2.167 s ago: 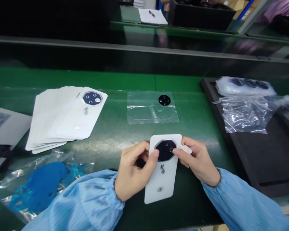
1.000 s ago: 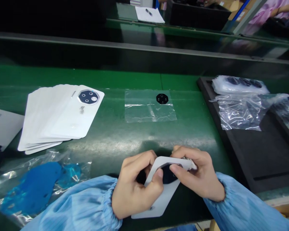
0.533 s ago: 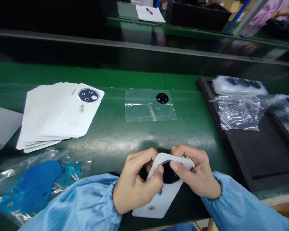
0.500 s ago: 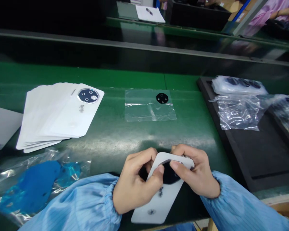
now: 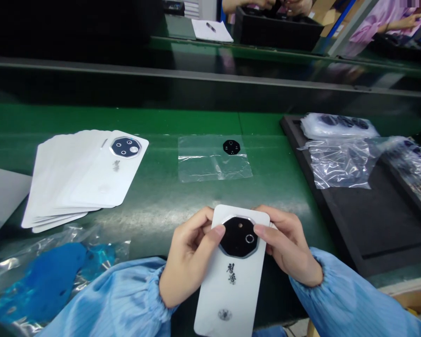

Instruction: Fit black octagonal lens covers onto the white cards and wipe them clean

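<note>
Between my two hands is a white phone back cover point(image 5: 245, 285) with black lettering and a dark octagonal camera plate point(image 5: 234, 244) in a silver rim. My left hand point(image 5: 192, 255) grips its left edge, thumb on the plate's left side. My right hand point(image 5: 289, 243) grips the upper right edge, thumb at the plate's right side. The fingers behind the cover are hidden. Beyond my hands, a clear plastic film point(image 5: 210, 171) lies flat with a black octagonal piece point(image 5: 231, 147) on it.
At left a fanned stack of white back covers point(image 5: 80, 173) lies on the green table point(image 5: 154, 187). Nearer is a plastic bag with blue pieces point(image 5: 52, 276). A black tray point(image 5: 386, 224) at right bears plastic-wrapped parts point(image 5: 340, 126). Other people's hands show across the bench.
The cover has turned more upright and face-on, showing more of its camera plate and lettering. My thumbs have moved apart to the plate's two sides.
</note>
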A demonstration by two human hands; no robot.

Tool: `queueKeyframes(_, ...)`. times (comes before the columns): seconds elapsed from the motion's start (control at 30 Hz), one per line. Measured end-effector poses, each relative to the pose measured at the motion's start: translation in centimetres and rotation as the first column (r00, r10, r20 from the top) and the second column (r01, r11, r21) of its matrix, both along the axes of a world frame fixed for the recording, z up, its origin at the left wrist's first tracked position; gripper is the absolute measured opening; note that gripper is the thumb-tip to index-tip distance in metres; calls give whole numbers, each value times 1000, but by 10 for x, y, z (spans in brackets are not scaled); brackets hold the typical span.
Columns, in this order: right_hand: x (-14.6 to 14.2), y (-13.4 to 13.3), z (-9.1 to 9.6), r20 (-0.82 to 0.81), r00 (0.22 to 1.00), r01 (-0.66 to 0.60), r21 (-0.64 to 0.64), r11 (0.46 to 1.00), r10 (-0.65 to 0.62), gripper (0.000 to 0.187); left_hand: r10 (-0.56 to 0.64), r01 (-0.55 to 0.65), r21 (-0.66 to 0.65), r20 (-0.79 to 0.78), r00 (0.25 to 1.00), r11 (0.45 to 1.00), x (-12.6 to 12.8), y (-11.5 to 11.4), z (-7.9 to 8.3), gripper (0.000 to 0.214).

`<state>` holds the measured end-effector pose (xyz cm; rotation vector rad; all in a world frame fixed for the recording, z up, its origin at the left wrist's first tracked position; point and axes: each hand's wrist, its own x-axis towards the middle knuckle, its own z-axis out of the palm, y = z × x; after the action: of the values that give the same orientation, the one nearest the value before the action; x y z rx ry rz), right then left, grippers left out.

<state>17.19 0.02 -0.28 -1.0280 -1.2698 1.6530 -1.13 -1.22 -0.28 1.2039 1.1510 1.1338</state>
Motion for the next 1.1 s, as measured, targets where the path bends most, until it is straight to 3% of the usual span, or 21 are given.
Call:
queueKeyframes(0.27,2,-1,-2,-118,993,-7,-66,998,-1,22,-2,1,-27,-25,1000,1000,-2,0,1,21)
queueKeyframes(0.87,2,0,1,-128,992,-28,-89,996,16,22,0,0,-1,-21,1000,1000,-2,0,1,21)
queueKeyframes(1.1,2,0,1,-97,995,-13,-33,999,9,24,2,-2,-20,-20,1000,1000,-2,0,3,22)
